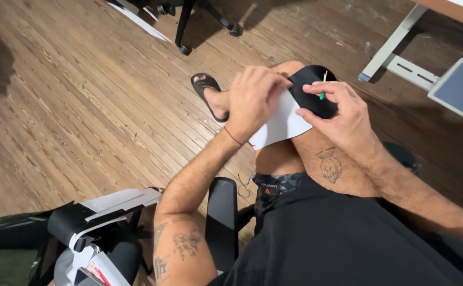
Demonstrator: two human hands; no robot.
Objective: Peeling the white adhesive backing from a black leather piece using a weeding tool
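I sit with one knee raised. On that knee lie a white sheet and a black sheet, overlapping. My left hand presses down on the white sheet, fingers curled over its top edge. My right hand rests on the black sheet and pinches a thin white stick with a green tip, held upright against the black piece. My foot in a black sandal rests on the wooden floor beyond the knee.
A black chair armrest stands by my left elbow. More black and white sheets lie on a seat at lower left. A chair base stands at the top. A table leg and a tablet are on the right.
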